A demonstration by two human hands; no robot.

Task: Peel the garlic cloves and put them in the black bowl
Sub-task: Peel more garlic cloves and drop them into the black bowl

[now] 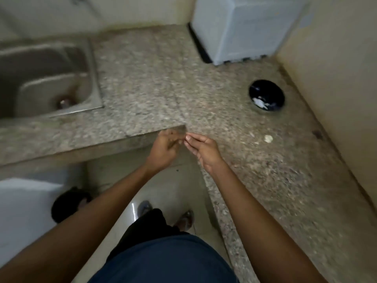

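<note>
The black bowl (266,94) stands on the speckled counter at the right, near the wall, with white peeled garlic pieces (259,103) inside. One pale garlic clove (268,138) lies loose on the counter, with a small scrap of peel (256,143) beside it. My left hand (163,149) and my right hand (202,149) meet fingertip to fingertip over the counter's inner corner. The left hand's fingers are curled and blurred. The right hand's fingers are nearly straight, with their tips drawn together. Whatever lies between the fingertips is hidden.
A steel sink (47,78) is set into the counter (155,84) at the left. A white appliance (244,29) stands at the back right against the wall. Below the counter edge are the tiled floor, my feet, and a dark object (67,203) beside a white box.
</note>
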